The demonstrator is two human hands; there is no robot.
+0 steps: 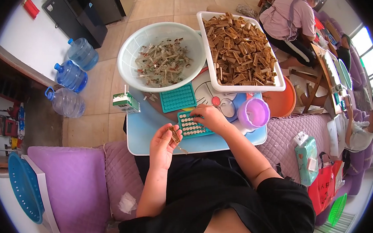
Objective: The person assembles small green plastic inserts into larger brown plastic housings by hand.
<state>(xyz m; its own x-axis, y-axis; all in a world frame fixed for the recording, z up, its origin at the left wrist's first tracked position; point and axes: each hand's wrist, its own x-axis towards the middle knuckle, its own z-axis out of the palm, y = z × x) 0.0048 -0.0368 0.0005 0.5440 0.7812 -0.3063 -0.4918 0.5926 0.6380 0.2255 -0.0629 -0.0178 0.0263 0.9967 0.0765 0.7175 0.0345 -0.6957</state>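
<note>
My left hand [162,148] is closed around a small brown rectangular casing [175,135], held up in front of the table's near edge. A thin strand hangs below that hand. My right hand [213,120] reaches over a teal tray [198,135] with rows of round whitish pieces in its pockets. The fingertips are bent down together at the tray's upper right part; what they pinch, if anything, is hidden. Just behind lies a second teal tray [177,98] with rows of pockets.
On the blue table [147,134] stand a pale basin [123,60] of small clear-and-metal parts, a white tray [240,89] heaped with brown casings, a purple cup [254,113] and a green carton [127,104]. Water bottles [71,77] line the left; a person [285,16] works at right.
</note>
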